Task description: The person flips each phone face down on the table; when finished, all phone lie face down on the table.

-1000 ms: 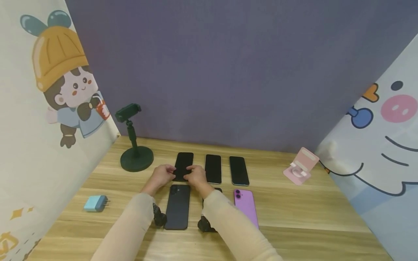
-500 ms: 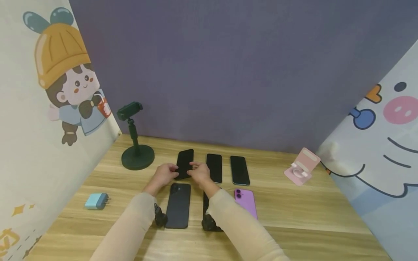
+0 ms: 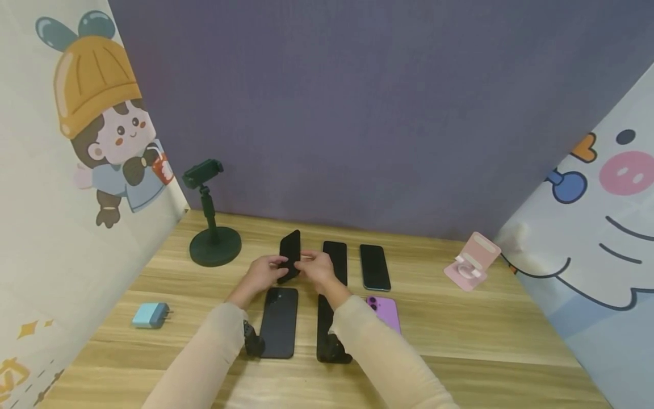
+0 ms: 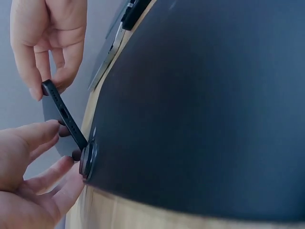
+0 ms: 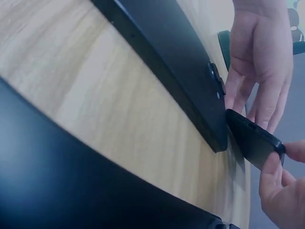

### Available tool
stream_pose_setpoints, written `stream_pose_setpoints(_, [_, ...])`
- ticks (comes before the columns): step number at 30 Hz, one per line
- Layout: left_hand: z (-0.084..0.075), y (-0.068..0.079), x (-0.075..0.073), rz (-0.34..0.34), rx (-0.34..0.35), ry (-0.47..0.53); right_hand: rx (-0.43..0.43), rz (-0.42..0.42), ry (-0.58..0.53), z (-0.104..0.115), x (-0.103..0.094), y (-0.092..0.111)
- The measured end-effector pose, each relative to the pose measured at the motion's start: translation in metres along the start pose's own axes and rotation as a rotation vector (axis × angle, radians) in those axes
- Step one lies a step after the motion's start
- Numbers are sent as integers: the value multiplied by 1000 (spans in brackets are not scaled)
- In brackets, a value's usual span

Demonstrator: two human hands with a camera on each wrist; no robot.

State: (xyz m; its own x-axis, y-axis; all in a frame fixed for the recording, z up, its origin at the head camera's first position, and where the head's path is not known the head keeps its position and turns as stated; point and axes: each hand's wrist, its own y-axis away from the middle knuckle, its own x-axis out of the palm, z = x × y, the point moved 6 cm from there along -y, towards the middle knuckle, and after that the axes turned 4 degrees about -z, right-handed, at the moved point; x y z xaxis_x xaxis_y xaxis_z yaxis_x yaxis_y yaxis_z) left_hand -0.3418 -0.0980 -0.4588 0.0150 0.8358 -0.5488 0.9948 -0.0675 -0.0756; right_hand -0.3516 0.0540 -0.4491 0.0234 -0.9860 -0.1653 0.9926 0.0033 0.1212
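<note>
A black smartphone [image 3: 290, 255] stands tilted on its long left edge at the back of the wooden table, its right edge raised. My right hand [image 3: 318, 269] pinches the raised edge between thumb and fingers; the right wrist view shows this grip on the phone [image 5: 255, 141] at close range. My left hand [image 3: 263, 274] holds the lower edge near the tabletop, fingertips on both faces in the left wrist view. The phone's port end [image 4: 66, 114] faces the left wrist camera. Just in front lies a dark phone [image 3: 279, 324], back up, under the left wrist.
Two black-screened phones [image 3: 335, 264] [image 3: 375, 267] lie to the right. A black phone [image 3: 324, 329] and a purple phone [image 3: 386, 313] lie partly under the right arm. A dark green stand [image 3: 214, 246], a blue charger [image 3: 150, 315] and a pink folding stand [image 3: 470, 264] stand further out.
The phone lay flat between both hands a second ago; its right edge has since been lifted, turning it leftward onto its left edge. The right hand has risen with it and moved slightly right.
</note>
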Motion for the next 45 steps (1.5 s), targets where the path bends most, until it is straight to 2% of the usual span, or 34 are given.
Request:
stream_pose_setpoints(6, [2,1,4,9,-58,184,17,66,-97,1,3,-1])
stream_pose_setpoints(13, [3,0,9,17,-130,453,8,112,-175,4,6,0])
stream_pose_setpoints(17, [2,2,10,14,-157,549,-4,129,-190,6,7,2])
stream_pose_setpoints(20, [1,2,10,7,-163,581,-7,129,-186,7,7,3])
stream_pose_setpoints(28, [0,2,10,-10,-157,609,-20,126,-183,6,8,1])
stream_pose_setpoints(36, [3,1,9,-23,-146,678,-63,172,-34,-2,15,0])
stream_pose_setpoints(40, [1,1,0,-67,-88,573,-51,187,74,-8,18,2])
stream_pose_setpoints(45, [1,-1,-10,-123,-18,399,-58,150,160,-9,18,1])
